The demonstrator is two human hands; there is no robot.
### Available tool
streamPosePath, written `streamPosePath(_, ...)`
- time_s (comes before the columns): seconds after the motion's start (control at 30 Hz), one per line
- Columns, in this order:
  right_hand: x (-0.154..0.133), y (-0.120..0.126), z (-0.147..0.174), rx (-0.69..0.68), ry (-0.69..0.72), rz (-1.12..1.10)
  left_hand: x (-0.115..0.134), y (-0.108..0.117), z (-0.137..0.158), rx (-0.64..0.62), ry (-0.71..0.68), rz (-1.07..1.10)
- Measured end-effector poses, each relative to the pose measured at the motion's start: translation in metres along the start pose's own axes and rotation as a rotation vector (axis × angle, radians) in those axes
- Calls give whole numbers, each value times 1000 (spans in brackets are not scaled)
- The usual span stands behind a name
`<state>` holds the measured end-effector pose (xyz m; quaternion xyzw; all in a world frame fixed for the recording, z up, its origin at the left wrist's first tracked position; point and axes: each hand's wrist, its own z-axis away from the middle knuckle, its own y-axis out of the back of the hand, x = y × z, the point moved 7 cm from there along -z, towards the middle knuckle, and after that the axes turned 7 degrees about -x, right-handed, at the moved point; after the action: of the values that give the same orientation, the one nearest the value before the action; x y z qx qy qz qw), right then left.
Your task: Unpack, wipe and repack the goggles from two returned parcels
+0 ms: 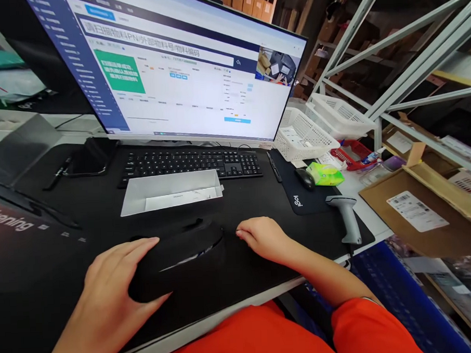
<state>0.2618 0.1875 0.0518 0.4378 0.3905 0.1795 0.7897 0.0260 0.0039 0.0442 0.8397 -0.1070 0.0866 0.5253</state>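
A black, glossy, curved object [189, 246] lies on the black desk mat in front of me; its kind is hard to make out against the mat. At its left end is my left hand [111, 291], open, thumb and fingers spread wide around that end. The fingertips come close to its upper edge; firm contact does not show. Just beyond its right tip, my right hand [263, 239] rests on the mat with thumb and fingers pinched together. Anything between those fingertips is too small to see. An open white box [171, 192] lies behind the object, against the keyboard.
Behind the keyboard [196, 162] stands a monitor [201, 105]. To the right are a mouse [305, 178], a green tissue pack [325, 173], a barcode scanner [346, 218], white baskets [306, 137] and a cardboard box [420, 210]. A phone [92, 156] and dark printed box [19, 238] are left.
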Motion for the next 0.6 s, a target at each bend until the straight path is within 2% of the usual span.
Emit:
streamPosePath(0.1,4,1,-1,-10,45,-135,0,-10,0,-57,8,-1)
streamPosePath(0.23,6,-13,2,-108,75,8,6,-25,-2,-149,9,-85)
streamPosePath(0.37,7,-27,3,-150,38,58,14,-11,-1,5,-12,-105)
streamPosePath(0.47,8,-20,7,-75,-2,62,27,0,8,51,-95,-143)
streamPosePath(0.53,4,-3,14,68,16,30,36,0,20,29,-137,-191)
streamPosePath(0.6,-14,14,23,196,197,-60,41,-2,33,46,-122,-193)
